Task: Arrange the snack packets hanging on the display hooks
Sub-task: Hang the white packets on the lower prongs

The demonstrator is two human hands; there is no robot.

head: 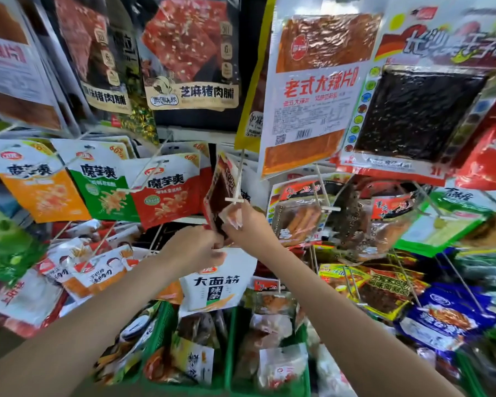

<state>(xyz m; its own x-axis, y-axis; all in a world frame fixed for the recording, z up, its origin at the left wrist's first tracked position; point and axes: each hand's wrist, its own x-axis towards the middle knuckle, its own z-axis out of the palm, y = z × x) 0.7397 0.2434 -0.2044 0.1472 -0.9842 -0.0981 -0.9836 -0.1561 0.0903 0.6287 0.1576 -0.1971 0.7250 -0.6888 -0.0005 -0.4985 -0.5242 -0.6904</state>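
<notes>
A dark red snack packet (218,193) hangs edge-on from a white display hook (236,193) at the centre of the rack. My right hand (245,224) pinches its lower edge just under the hook's cross-tip. My left hand (196,247) grips the packet's bottom corner from the left. Beside it on the left hang three similar packets, orange (42,184), green (103,186) and red (166,193). A white packet with black lettering (215,287) hangs below my hands.
Large packets hang above: dark jerky bags (189,53), a white and orange one (312,90), a seaweed-like one (418,116). More hooks with packets fill the right (384,222). Green baskets (232,333) of loose snacks stand below.
</notes>
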